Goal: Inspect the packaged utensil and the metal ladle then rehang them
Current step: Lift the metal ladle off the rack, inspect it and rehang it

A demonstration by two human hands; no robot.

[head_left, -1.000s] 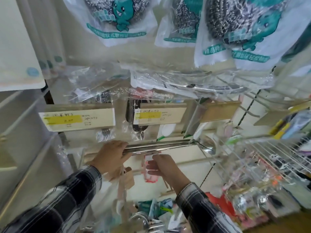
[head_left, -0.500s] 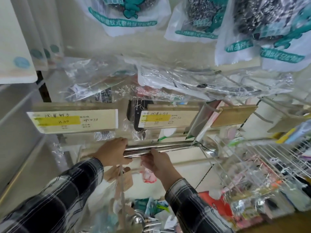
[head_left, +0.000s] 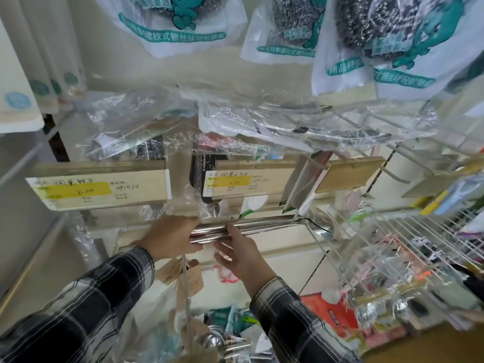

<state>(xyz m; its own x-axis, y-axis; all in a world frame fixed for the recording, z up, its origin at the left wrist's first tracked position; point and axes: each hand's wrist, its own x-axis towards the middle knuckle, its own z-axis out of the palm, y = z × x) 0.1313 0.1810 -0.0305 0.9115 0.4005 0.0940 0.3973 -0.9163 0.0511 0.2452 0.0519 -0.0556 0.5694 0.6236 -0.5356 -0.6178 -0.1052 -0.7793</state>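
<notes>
While left hand (head_left: 170, 238) grips ladle (head_left: 262, 226) handle | right hand (head_left: 242, 254) fingers open, touching it

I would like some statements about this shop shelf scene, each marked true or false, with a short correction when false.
1. The left hand grips the handle end of the long shiny metal ladle. True.
2. The ladle lies roughly level, with its bowl to the right. True.
3. The right hand hangs down, far from the ladle. False: its fingers reach up to the handle, beside the left hand.
4. The white bags of steel wool scourers with teal print hang below the ladle. False: they hang above it.
5. The two cream price labels with yellow strips sit above the ladle. True.
6. The sleeves are plain red. False: they are dark plaid.
</notes>
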